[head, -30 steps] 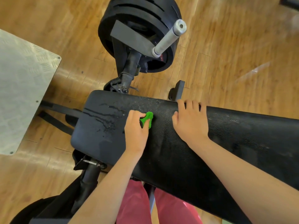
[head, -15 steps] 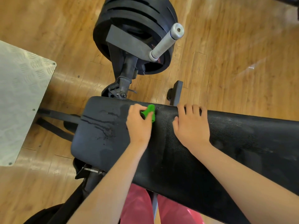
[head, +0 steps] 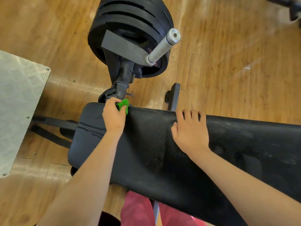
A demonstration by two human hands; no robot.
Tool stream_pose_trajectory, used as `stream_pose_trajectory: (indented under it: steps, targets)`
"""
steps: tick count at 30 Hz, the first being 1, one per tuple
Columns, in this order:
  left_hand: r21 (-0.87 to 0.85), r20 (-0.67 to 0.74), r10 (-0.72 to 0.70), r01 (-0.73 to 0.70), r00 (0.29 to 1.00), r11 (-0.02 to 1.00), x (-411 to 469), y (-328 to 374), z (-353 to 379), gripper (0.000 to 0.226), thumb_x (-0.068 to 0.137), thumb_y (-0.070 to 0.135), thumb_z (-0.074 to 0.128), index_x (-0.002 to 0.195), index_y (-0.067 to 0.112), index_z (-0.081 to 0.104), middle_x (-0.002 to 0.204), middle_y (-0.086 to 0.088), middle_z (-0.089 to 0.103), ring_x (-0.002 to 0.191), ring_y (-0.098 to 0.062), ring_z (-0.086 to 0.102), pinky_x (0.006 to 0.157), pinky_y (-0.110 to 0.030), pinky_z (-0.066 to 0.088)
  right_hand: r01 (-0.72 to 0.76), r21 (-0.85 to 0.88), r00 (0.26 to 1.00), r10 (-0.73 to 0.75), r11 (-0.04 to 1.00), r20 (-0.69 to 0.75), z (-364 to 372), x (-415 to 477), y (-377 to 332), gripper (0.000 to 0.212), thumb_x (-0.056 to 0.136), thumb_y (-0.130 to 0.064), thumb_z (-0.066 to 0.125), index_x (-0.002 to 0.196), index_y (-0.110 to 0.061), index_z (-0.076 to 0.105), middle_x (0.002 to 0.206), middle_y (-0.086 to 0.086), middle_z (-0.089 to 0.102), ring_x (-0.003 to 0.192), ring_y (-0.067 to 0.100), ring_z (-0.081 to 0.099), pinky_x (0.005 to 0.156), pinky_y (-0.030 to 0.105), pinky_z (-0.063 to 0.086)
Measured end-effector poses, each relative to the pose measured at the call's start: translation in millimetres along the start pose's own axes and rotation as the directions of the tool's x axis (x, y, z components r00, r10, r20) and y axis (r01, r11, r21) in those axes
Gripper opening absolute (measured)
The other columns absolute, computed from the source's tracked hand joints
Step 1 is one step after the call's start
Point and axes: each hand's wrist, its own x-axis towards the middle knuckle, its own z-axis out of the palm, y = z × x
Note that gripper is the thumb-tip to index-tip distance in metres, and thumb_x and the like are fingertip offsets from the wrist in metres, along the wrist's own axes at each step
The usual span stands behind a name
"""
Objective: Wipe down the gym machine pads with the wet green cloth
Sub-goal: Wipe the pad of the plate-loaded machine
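A long black machine pad runs across the view from centre left to the right edge, with wet streaks on its left end. My left hand is closed around a bunched wet green cloth and presses it on the pad's far edge; most of the cloth is hidden in my fist. My right hand lies flat on the pad's top to the right, fingers hooked over the far edge, holding nothing.
Stacked black weight plates on a sleeve with a silver bar end stand just beyond the pad. A black bracket rises behind the pad. A grey checker-plate footplate lies at the left. Wooden floor all around; red trousers below.
My left hand has slid the green cloth away from me across the pad, from its middle to the far edge. My right hand has stayed put on the pad.
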Motion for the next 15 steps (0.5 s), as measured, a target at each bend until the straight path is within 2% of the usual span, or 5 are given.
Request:
stream_pose_trajectory:
  steps: [3, 6, 9, 12, 15]
  targets:
    - [-0.050, 0.070, 0.108, -0.104, 0.992, 0.993, -15, 23, 7, 0.017, 0.083, 0.022, 0.072, 0.095, 0.015, 0.062, 0.096, 0.003, 0.063, 0.086, -0.013, 0.057, 0.074, -0.027, 0.042, -0.001, 0.001, 1.000, 0.001, 1.000, -0.006, 0, 0, 0, 0.043, 0.090, -0.031, 0.033, 0.121, -0.009, 0.052, 0.106, 0.013, 0.060, 0.100, 0.035, 0.053, 0.099, 0.052, 0.035]
    - [-0.172, 0.199, 0.307, -0.276, 0.931, 0.946, -46, 64, 24, 0.015, 0.081, 0.023, 0.074, 0.089, 0.019, 0.062, 0.086, 0.013, 0.061, 0.080, -0.001, 0.056, 0.073, -0.018, 0.044, -0.007, -0.001, 1.000, 0.007, 1.000, -0.012, 0, 0, -1, 0.042, 0.090, -0.031, 0.034, 0.121, -0.009, 0.053, 0.108, 0.013, 0.060, 0.101, 0.035, 0.052, 0.099, 0.051, 0.034]
    - [-0.238, 0.205, 0.438, -0.389, 0.875, 0.890, -62, 87, 39, 0.013, 0.083, 0.020, 0.072, 0.088, 0.016, 0.060, 0.085, 0.009, 0.061, 0.080, -0.006, 0.055, 0.073, -0.022, 0.045, -0.009, 0.000, 1.000, 0.009, 1.000, -0.014, 1, 0, -1, 0.043, 0.090, -0.031, 0.033, 0.122, -0.010, 0.052, 0.110, 0.011, 0.060, 0.102, 0.035, 0.052, 0.099, 0.050, 0.034]
    - [-0.150, 0.173, 0.380, -0.357, 0.909, 0.922, -40, 70, 38, 0.012, 0.085, 0.019, 0.070, 0.091, 0.016, 0.060, 0.089, 0.005, 0.061, 0.085, -0.012, 0.055, 0.074, -0.026, 0.043, -0.016, 0.009, 1.000, 0.016, 1.000, -0.011, 1, 0, -1, 0.044, 0.090, -0.032, 0.032, 0.122, -0.011, 0.053, 0.110, 0.011, 0.061, 0.103, 0.034, 0.052, 0.100, 0.050, 0.034]
    - [-0.034, 0.115, 0.222, -0.220, 0.968, 0.975, -6, 31, 20, 0.014, 0.084, 0.015, 0.069, 0.096, 0.014, 0.062, 0.095, 0.001, 0.063, 0.091, -0.017, 0.057, 0.076, -0.025, 0.040, -0.015, 0.016, 1.000, 0.015, 1.000, -0.012, 2, 0, -1, 0.044, 0.089, -0.032, 0.031, 0.121, -0.012, 0.054, 0.111, 0.011, 0.061, 0.103, 0.033, 0.052, 0.100, 0.050, 0.035]
